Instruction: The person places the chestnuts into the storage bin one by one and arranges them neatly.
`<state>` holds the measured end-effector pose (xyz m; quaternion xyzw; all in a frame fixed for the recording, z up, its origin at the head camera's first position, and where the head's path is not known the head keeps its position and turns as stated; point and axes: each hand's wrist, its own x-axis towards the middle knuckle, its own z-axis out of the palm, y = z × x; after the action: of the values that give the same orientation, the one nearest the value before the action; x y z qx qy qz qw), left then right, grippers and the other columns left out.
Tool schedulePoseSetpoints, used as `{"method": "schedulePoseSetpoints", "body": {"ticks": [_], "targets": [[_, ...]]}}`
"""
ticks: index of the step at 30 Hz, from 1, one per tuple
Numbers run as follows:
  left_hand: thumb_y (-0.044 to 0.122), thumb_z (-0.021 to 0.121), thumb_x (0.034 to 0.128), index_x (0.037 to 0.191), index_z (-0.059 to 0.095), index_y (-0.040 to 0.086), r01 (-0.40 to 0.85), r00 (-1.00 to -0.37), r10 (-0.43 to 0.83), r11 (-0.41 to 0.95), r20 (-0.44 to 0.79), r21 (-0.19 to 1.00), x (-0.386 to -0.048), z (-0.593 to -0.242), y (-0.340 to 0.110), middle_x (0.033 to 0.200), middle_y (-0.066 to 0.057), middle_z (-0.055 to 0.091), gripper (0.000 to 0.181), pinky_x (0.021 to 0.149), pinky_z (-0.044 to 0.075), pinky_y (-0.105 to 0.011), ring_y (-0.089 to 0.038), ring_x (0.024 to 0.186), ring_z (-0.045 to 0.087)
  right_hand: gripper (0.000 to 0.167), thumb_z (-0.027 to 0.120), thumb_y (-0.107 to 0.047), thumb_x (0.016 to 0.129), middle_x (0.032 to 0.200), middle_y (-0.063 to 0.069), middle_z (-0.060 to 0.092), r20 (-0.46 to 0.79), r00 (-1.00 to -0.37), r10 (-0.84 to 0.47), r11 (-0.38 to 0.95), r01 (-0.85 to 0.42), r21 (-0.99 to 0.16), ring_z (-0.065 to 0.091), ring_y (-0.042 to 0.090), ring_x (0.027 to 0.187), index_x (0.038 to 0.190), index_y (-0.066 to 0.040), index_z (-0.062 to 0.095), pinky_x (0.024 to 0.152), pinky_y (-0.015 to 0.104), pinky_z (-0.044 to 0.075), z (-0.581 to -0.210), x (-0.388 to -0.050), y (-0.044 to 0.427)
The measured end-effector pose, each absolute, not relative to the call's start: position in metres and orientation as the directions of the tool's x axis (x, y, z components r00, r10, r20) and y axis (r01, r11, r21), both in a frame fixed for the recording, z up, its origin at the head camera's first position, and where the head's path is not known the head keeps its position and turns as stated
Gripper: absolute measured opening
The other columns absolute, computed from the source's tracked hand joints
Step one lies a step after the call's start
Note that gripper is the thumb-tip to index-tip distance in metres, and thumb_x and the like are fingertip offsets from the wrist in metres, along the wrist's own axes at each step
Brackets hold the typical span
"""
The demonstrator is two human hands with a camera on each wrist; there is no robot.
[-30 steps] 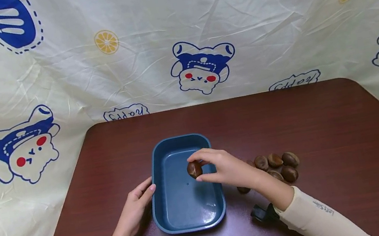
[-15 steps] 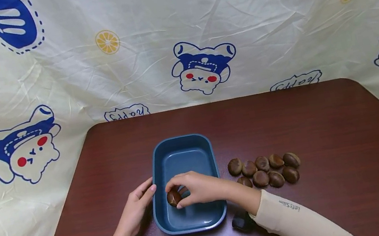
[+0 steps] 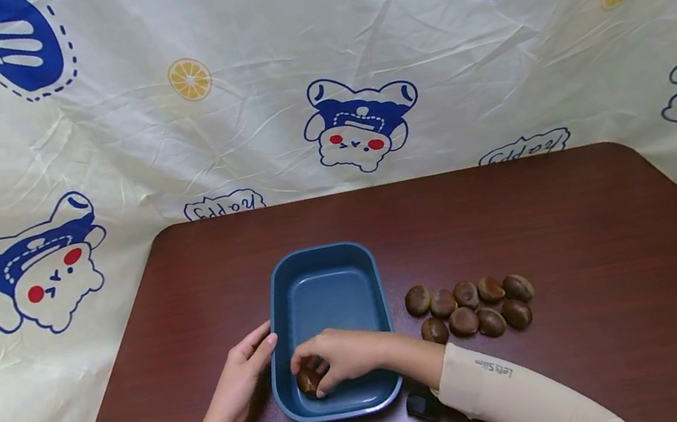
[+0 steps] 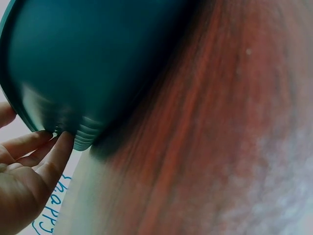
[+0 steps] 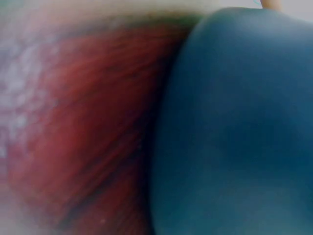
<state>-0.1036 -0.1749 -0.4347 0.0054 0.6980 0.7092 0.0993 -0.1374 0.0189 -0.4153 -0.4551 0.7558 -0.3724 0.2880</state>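
My right hand (image 3: pixel 339 356) reaches into the lower left part of a blue rectangular tray (image 3: pixel 345 413), pinching a brown chestnut (image 3: pixel 308 382) between thumb and fingers close to the floor. Whether the chestnut touches the floor is unclear. At the tray's left side, my left hand (image 3: pixel 245 368) rests its straight fingers and thumb against the rim and outer wall. The left wrist view shows those fingertips (image 4: pixel 63 139) on the tray's wall (image 4: pixel 93 63). In the right wrist view the blurred tray wall (image 5: pixel 234 127) fills one side, and the right hand does not appear.
Several chestnuts (image 3: pixel 463 321) lie in two rows right of the tray, near the right forearm. All stands on a dark red-brown table (image 3: pixel 585 237). Behind the table hangs a pale printed cloth (image 3: pixel 270 125). A black wrist device (image 3: pixel 423 406) sits under the right sleeve.
My right hand has moved left and toward me within the tray, lowering the chestnut toward its near left corner. The chestnuts outside are uncovered. My left hand has stayed put.
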Motion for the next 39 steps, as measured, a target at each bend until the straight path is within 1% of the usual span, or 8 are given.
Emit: {"method": "schedulePoseSetpoints", "body": {"ticks": [10, 17, 22, 25, 29, 39], "targets": [[0.017, 0.051, 0.0922, 0.128, 0.046, -0.002, -0.133, -0.980, 0.150, -0.003, -0.131, 0.991, -0.103, -0.435, -0.175, 0.127, -0.017, 0.048, 0.041, 0.089, 0.040, -0.025, -0.023, 0.112, 0.048, 0.034, 0.071, 0.001, 0.074, 0.093, -0.004, 0.058, -0.104, -0.423, -0.900, 0.309, -0.452, -0.837, 0.054, 0.000, 0.086, 0.105, -0.002, 0.056, 0.072, 0.012, 0.045, -0.416, -0.136, 0.019], [0.017, 0.050, 0.0925, 0.129, 0.045, -0.002, -0.127, -0.980, 0.154, 0.004, -0.126, 0.992, -0.103, -0.435, -0.176, 0.127, -0.017, 0.048, 0.042, 0.089, 0.040, -0.024, -0.021, 0.111, 0.049, 0.037, 0.070, -0.002, 0.076, 0.103, -0.001, 0.059, -0.106, -0.422, -0.900, 0.324, -0.488, -0.810, 0.054, 0.001, 0.091, 0.110, -0.003, 0.056, 0.075, 0.013, 0.044, -0.415, -0.137, 0.019], [0.018, 0.050, 0.0925, 0.129, 0.045, -0.002, -0.131, -0.979, 0.157, 0.003, -0.129, 0.991, -0.102, -0.435, -0.176, 0.127, -0.017, 0.048, 0.042, 0.090, 0.040, -0.026, -0.021, 0.111, 0.049, 0.037, 0.070, -0.005, 0.077, 0.103, 0.000, 0.059, -0.093, -0.431, -0.898, 0.322, -0.495, -0.807, 0.054, 0.002, 0.091, 0.111, -0.003, 0.056, 0.076, 0.013, 0.044, -0.415, -0.138, 0.020], [0.017, 0.050, 0.0926, 0.129, 0.044, -0.002, -0.136, -0.978, 0.160, -0.005, -0.134, 0.991, -0.103, -0.435, -0.176, 0.127, -0.017, 0.048, 0.042, 0.090, 0.040, -0.026, -0.023, 0.112, 0.048, 0.036, 0.070, -0.006, 0.077, 0.105, 0.003, 0.059, -0.074, -0.447, -0.891, 0.305, -0.472, -0.827, 0.054, 0.003, 0.092, 0.111, -0.002, 0.056, 0.077, 0.014, 0.044, -0.416, -0.139, 0.020], [0.018, 0.050, 0.0926, 0.129, 0.045, -0.002, -0.134, -0.978, 0.163, -0.004, -0.132, 0.991, -0.103, -0.435, -0.176, 0.127, -0.017, 0.048, 0.042, 0.090, 0.040, -0.027, -0.024, 0.113, 0.047, 0.037, 0.069, -0.006, 0.078, 0.110, 0.008, 0.058, -0.036, -0.478, -0.877, 0.275, -0.439, -0.855, 0.055, 0.010, 0.096, 0.112, -0.001, 0.055, 0.080, 0.016, 0.043, -0.415, -0.141, 0.022], [0.019, 0.051, 0.0924, 0.129, 0.045, -0.001, -0.138, -0.980, 0.140, 0.019, -0.139, 0.990, -0.103, -0.435, -0.176, 0.126, -0.016, 0.049, 0.042, 0.095, 0.036, -0.038, -0.025, 0.112, 0.048, 0.040, 0.066, -0.006, 0.081, 0.113, 0.014, 0.057, 0.054, -0.545, -0.837, 0.208, -0.408, -0.889, 0.055, 0.021, 0.104, 0.117, 0.000, 0.051, 0.085, 0.020, 0.042, -0.401, -0.143, 0.037]]}}
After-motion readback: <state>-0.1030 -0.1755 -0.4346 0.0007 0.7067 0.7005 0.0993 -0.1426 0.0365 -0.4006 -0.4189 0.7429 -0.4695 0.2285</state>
